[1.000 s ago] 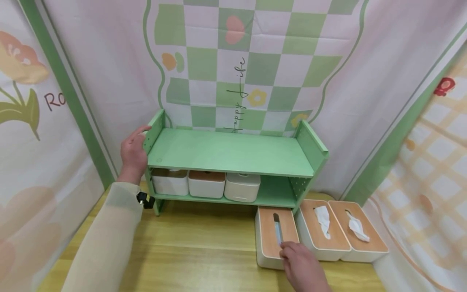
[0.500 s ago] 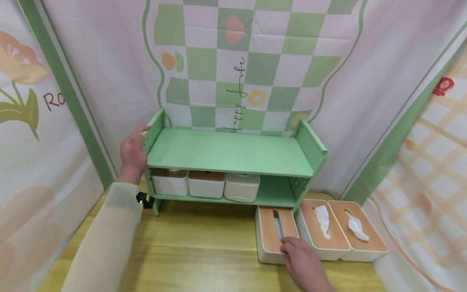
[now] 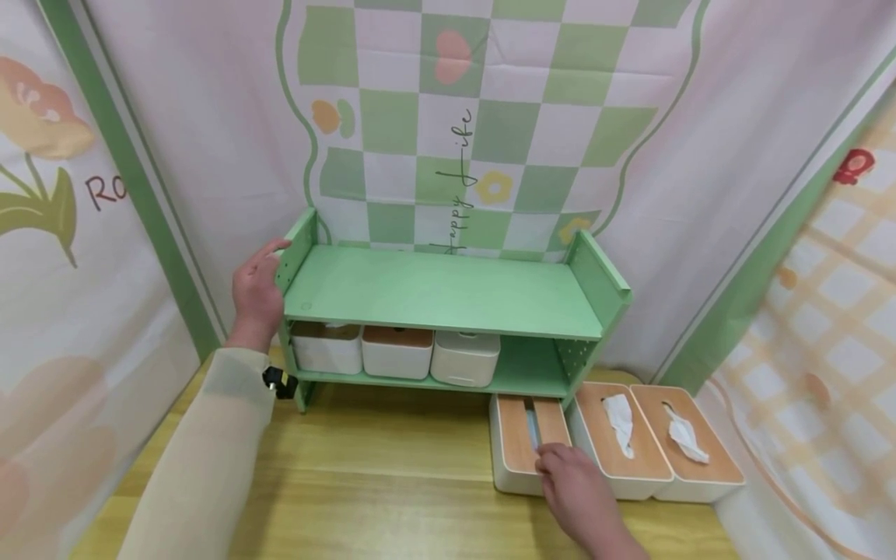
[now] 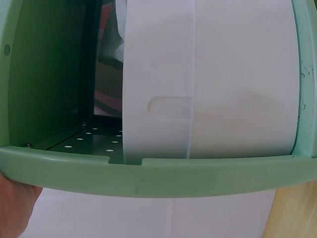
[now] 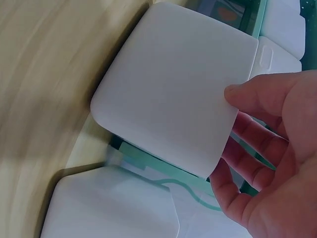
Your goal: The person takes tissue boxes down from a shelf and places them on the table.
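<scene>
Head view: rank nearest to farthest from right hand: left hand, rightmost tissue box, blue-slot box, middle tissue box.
1. Blue-slot box: gripped by the right hand.
2. Middle tissue box: just right of that.
3. Rightmost tissue box: beyond the middle one.
4. Left hand: far left, at shelf.

Desk [image 3: 381, 467] lies open well left of the right fingers [image 3: 553, 457]; a tissue box [image 3: 641, 449] blocks rightward, the shelf [image 3: 437, 292] ahead.

Head view from above, facing forward and down at a two-tier green shelf [image 3: 441, 288] on a yellow wood-grain worktop [image 3: 378, 467], left wrist close-up facing into it, right wrist close-up facing a white rectangular box [image 5: 173, 94], both also in head view
</scene>
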Available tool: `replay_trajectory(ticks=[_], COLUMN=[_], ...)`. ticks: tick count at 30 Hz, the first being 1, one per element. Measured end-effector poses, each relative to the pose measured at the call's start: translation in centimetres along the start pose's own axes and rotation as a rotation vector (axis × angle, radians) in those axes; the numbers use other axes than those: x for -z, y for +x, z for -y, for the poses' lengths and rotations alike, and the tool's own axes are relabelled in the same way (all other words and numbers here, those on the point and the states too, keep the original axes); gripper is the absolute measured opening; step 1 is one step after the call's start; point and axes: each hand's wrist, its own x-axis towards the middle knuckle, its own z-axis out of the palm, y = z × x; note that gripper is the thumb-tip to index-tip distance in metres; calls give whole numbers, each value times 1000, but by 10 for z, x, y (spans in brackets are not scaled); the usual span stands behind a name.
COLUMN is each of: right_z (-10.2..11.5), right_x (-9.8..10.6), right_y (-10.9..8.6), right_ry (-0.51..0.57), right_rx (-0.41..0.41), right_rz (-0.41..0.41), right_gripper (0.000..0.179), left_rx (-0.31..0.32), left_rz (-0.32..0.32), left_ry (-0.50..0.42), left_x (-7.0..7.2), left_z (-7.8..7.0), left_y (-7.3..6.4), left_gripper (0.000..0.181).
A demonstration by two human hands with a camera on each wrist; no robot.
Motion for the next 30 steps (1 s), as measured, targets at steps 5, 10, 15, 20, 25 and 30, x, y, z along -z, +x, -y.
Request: replay_trajectory(ticks=[5,10,15,20,25,30], right_z=[-2,-3,-2,-1,0,-1], right_x=[-2,-4,-4,-3,-3,-5], right_y=[1,1,1,1,1,1], right_ry=[-6,-7,-5,-7,-13,-15], right_rx=[-14,-13,-14,-22,-10,-22], right_rz=[8,-3,-6,-6,-21,-17], right_gripper=[19,20,20,20,20,19], left_rx=[14,6,8,14,12,2], left_rz=[3,6,-5,-2,-6,-14], left_ry=[-7,-17,-22,-9,-8,-14], left_x=[0,0,1,1,0,0], left_z=[9,-13,-21,0,14,14], left_y=[6,-8,-12,1,9,9], left_gripper=[46,47,47,46,45,45])
